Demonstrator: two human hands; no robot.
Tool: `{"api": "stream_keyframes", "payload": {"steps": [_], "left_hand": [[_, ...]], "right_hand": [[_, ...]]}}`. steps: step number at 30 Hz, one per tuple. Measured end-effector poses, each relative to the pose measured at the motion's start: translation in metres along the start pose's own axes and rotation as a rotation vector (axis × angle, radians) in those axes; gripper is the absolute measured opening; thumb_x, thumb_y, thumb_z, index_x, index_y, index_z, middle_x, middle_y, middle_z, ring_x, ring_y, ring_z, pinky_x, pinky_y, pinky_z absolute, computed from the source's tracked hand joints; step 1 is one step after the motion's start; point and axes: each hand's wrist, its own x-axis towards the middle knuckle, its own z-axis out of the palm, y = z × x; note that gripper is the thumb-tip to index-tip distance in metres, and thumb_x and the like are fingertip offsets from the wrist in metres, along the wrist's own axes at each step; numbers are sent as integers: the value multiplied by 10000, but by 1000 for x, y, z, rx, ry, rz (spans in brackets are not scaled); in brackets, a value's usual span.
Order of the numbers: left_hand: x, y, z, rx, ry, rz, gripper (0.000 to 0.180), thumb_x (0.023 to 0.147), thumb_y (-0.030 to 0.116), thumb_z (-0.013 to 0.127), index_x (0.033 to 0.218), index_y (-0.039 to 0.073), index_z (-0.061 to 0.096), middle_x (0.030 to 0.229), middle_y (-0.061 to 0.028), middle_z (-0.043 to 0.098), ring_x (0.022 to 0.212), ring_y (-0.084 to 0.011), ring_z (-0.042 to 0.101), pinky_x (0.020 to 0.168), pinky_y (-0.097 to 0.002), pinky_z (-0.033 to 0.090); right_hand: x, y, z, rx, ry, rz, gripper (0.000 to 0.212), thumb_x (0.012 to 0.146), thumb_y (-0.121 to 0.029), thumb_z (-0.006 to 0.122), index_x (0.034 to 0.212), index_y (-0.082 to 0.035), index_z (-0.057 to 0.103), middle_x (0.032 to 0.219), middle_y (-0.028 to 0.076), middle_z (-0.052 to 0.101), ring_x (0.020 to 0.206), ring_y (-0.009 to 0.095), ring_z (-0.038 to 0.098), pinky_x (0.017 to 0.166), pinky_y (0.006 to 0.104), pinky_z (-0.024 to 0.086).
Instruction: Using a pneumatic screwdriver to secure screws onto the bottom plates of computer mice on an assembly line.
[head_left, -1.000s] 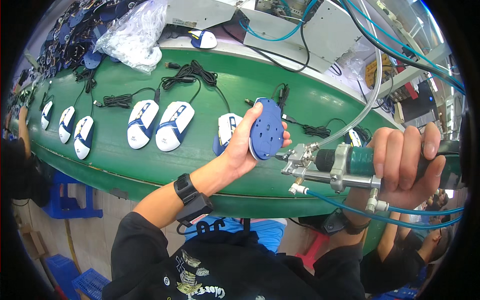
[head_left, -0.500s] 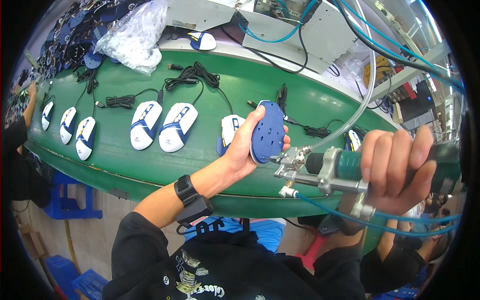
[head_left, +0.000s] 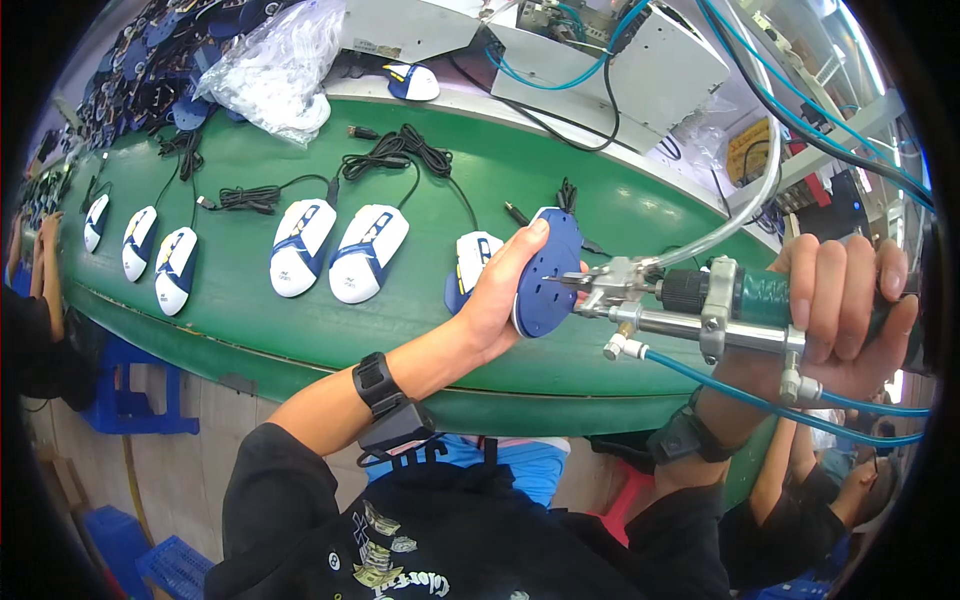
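At the far left corner of the long green work surface (head_left: 230, 270) rises a heap of dark blue plastic parts (head_left: 140, 50). Right beside it, by the far edge, lies a crinkled clear plastic bag (head_left: 280, 70) with white contents. Behind that edge, right of the bag, stands a pale grey sheet-metal housing (head_left: 620, 90). Past the near edge, on the pale tiled floor (head_left: 230, 430), are a blue plastic stool (head_left: 140, 400) and a blue latticed plastic crate (head_left: 180, 570) toward the left, and a partly hidden red seat (head_left: 625, 505) toward the right.
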Motion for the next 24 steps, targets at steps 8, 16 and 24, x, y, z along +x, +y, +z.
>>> {"api": "stream_keyframes", "payload": {"steps": [8, 16, 24], "left_hand": [[-2, 4, -9, 2, 26, 7, 489, 981, 478, 485, 1253, 72, 466, 1035, -115, 604, 872, -187, 649, 753, -363, 574], [4, -3, -3, 11, -3, 2, 478, 983, 467, 485, 1245, 67, 484, 1035, -81, 606, 874, -159, 640, 757, -358, 565], [7, -7, -7, 41, 15, 1, 487, 981, 468, 475, 1218, 45, 517, 1031, -118, 631, 887, -193, 655, 759, -364, 576]], "right_hand": [[-1, 19, -9, -16, -87, -15, 238, 1031, -323, 401, 1010, -99, 478, 610, -57, 438, 493, 57, 418, 618, 267, 407], [-6, 22, -2, -42, 3, -64, 223, 1027, -316, 412, 952, -110, 449, 586, -63, 421, 453, 54, 384, 556, 246, 386], [13, -5, -15, 34, -127, 47, 219, 1026, -276, 406, 1014, -77, 496, 628, -40, 470, 496, 83, 443, 616, 293, 418]]}}
